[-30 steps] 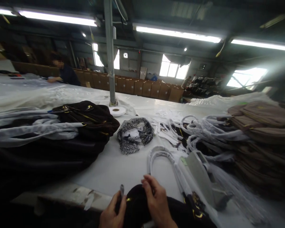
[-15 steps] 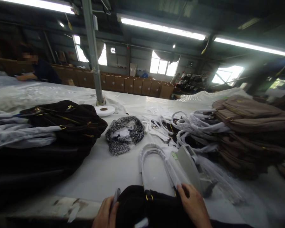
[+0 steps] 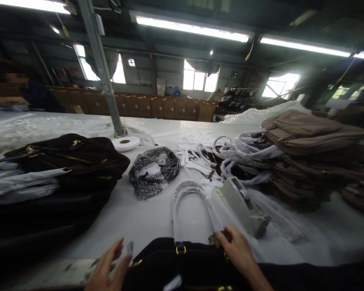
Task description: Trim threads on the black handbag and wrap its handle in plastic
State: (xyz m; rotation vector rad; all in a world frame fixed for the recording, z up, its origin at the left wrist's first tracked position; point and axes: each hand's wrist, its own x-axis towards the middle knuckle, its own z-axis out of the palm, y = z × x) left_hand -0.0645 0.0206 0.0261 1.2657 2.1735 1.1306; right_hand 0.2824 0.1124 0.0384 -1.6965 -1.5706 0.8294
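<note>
White table (image 3: pixel 145 218), left hand (image 3: pixel 106 268) open, small grey piece (image 3: pixel 130 247) at fingertips, right hand (image 3: pixel 235 250) gripping black bag (image 3: pixel 182 268)

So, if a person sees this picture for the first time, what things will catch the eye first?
Probably the black bag at the bottom centre, its white-wrapped handles arching up the table, with the right hand on its top edge and the left hand open beside it. Then the stack of brown bags on the right, and the dark bags piled on the left.

Dim hall; ceiling tube lights (image 3: pixel 191 27) and far windows (image 3: pixel 200 80) glare white. Edges bend, corners darken, foreground slightly blurred.
</note>
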